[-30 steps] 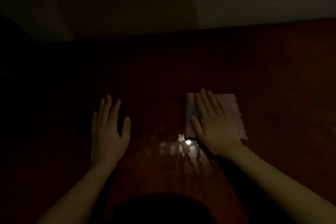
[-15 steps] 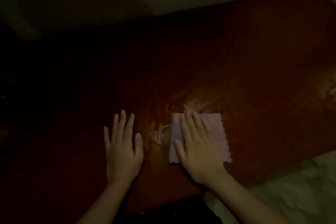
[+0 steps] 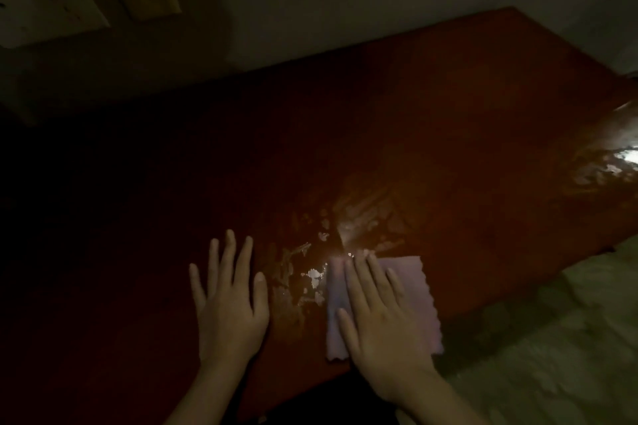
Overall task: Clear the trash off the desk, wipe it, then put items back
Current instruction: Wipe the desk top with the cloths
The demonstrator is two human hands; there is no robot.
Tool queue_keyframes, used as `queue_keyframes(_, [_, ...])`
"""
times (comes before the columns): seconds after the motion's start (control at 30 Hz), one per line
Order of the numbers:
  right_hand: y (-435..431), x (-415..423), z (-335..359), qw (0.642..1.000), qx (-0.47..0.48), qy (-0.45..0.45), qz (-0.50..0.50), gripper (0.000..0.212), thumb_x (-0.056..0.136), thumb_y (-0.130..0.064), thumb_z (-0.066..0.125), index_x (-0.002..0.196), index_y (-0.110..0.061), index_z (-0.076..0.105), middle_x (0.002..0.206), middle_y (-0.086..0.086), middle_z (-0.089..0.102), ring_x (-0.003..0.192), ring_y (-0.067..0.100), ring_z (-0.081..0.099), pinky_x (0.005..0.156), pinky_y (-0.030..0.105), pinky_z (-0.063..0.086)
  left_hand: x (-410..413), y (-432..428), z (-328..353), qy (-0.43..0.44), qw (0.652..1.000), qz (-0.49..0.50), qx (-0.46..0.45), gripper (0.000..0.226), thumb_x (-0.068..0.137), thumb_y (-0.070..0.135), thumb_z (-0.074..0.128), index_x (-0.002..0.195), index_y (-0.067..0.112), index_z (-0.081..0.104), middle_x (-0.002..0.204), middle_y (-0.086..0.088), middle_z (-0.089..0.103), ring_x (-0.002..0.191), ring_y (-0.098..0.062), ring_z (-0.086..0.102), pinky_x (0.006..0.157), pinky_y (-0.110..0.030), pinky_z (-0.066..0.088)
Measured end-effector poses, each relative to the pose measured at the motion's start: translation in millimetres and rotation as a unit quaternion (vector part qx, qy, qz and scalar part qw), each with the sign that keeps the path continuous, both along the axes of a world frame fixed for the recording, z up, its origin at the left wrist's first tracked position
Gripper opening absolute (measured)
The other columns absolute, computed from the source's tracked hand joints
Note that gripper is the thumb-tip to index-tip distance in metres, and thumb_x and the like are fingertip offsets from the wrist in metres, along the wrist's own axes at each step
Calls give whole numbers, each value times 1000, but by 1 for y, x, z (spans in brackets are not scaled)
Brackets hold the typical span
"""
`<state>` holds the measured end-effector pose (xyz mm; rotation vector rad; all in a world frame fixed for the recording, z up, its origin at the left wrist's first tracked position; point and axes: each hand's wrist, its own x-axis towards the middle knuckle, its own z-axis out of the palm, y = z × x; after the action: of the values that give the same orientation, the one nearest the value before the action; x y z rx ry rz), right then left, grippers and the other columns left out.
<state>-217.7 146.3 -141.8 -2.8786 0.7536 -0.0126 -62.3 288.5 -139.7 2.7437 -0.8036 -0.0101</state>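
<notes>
A right hand [image 3: 381, 324] presses, fingers flat, a soft, limp cleaning cloth [image 3: 411, 290] on the wet bench [image 3: 414, 148]; left hand [image 3: 229, 304] rests open-palmed.

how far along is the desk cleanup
Done: no trash shows on the red-brown desk in this dim view. In hand: wiping, the right hand lies flat on a pink cloth beside wet streaks, while the left hand rests flat on the desk. Left: finishing the wipe and putting items back; none show on it yet.
</notes>
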Motion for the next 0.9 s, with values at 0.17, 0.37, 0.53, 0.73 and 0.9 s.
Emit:
queue_keyframes(0.17, [-78,-25,10,997,-1,26,-75,65,98,-53,3,151,-16,12,157,5,11,146,21,5,115,27,-7,0,-14,4,10,1000,5,-24,67,92,58,22,150,24,26,159,3,8,147,-11,-6,116,-37,-19])
queue_keyframes(0.37, [-134,10,17,994,29,35,-95,71,85,-56,-15,148,-24,-14,157,1,-17,142,14,-25,115,30,-18,21,-93,6,-23,999,-16,-22,64,93,54,20,149,23,27,159,1,7,147,-15,-4,116,-44,-16])
queue_keyframes(0.53, [-165,53,18,998,47,8,29,62,92,-55,-4,147,-31,-17,154,-6,-25,139,9,-32,112,29,-24,44,-164,5,-30,999,16,-23,64,94,51,12,151,23,22,160,-1,7,147,-16,-6,117,-49,-12])
queue_keyframes(0.73, [-216,152,14,986,32,-6,162,63,96,-55,4,148,-26,-15,155,-2,-20,141,13,-26,112,31,-22,64,-208,0,-30,997,70,-7,64,94,49,11,151,22,22,160,-1,5,147,-15,-7,117,-49,-9])
queue_keyframes(0.9, [-277,160,8,985,22,9,171,63,94,-58,0,149,-28,-12,156,-3,-18,142,14,-22,113,32,-17,69,-214,1,-18,997,78,5,64,94,50,11,151,24,19,160,1,2,146,-12,-9,118,-47,-11])
